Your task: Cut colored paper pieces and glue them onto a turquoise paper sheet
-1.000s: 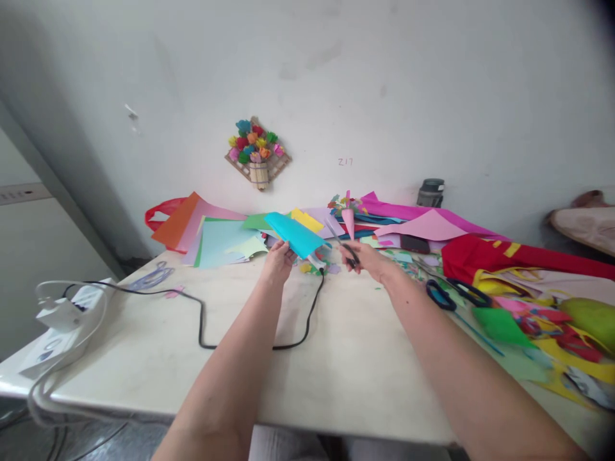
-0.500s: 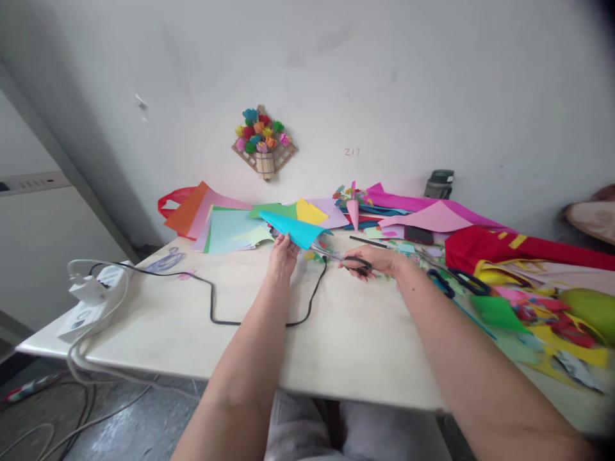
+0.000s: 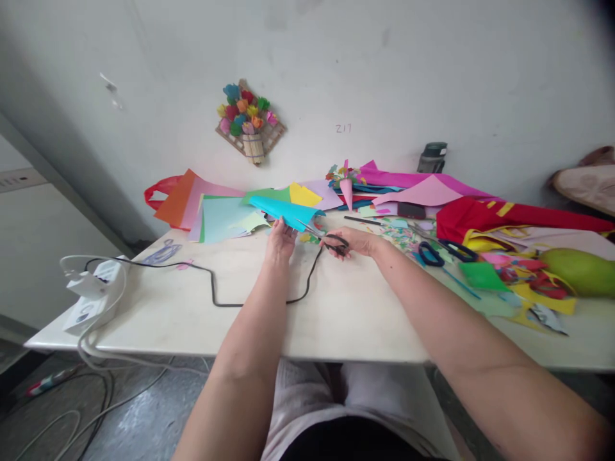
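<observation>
Turquoise paper [image 3: 283, 213]: rolled, above bench [image 3: 355, 320], long axis sloping down rightward
Left hand [image 3: 282, 241]: gripping paper's near edge; nearer
Right hand [image 3: 346, 242]: holding scissors [image 3: 337, 244], blades pointing left across paper's right end

The left forearm [image 3: 254, 326] and right forearm [image 3: 427, 307] stretch far, converging; the left hand [image 3: 282, 242] grips, fingers far; the right hand [image 3: 350, 242] curls closed, pointing left.
</observation>
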The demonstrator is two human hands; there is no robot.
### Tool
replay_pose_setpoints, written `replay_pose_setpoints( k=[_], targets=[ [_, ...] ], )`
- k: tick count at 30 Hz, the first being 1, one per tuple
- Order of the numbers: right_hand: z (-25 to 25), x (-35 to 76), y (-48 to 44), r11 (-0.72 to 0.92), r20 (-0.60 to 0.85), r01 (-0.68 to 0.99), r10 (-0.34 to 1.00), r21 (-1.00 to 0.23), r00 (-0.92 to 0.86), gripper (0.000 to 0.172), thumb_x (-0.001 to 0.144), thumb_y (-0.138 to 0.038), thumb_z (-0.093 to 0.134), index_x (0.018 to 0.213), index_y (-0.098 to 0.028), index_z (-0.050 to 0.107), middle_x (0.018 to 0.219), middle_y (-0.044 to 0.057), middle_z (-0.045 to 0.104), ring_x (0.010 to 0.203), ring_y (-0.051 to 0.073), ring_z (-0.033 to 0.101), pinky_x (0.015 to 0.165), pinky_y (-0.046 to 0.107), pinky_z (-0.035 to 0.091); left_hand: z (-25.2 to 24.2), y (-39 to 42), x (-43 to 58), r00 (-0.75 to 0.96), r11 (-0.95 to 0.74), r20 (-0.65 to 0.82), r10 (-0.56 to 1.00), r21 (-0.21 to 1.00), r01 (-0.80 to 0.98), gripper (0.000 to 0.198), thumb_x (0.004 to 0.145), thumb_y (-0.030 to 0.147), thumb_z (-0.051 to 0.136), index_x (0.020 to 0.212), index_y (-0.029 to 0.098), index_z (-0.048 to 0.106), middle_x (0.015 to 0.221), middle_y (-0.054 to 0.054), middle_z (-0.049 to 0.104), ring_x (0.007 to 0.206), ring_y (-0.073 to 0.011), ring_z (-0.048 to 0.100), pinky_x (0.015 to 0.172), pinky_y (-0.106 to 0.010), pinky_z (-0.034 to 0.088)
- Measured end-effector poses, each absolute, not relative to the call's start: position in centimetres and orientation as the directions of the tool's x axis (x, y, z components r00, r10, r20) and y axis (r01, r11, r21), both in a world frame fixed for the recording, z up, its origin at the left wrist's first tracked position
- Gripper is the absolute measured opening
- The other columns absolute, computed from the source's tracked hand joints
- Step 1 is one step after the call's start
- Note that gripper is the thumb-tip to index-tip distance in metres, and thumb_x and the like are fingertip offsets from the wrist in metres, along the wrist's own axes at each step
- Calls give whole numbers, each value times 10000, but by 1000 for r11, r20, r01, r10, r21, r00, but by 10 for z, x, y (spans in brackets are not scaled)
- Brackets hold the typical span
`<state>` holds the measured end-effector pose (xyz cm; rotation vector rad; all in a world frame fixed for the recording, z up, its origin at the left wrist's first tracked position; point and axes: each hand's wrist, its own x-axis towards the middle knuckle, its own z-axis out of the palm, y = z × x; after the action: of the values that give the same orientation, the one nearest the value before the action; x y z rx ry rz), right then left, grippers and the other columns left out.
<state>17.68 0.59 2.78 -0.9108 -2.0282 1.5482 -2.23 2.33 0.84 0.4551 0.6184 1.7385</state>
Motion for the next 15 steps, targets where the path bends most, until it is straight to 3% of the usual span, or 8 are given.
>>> replay_pose_setpoints(
  k=[15],
  targets=[
    [23,170,6,115,-89,241,714,-964,-695,348,781,-430,550,938,-120,567,551,-11,560,395,65,498,286,140,289,9,21,-19,-231,-161,-54,972,562,-811,76,799,148,553,730,177,567,663,12,653,718,-109,637,839,-303,483]
  ],
)
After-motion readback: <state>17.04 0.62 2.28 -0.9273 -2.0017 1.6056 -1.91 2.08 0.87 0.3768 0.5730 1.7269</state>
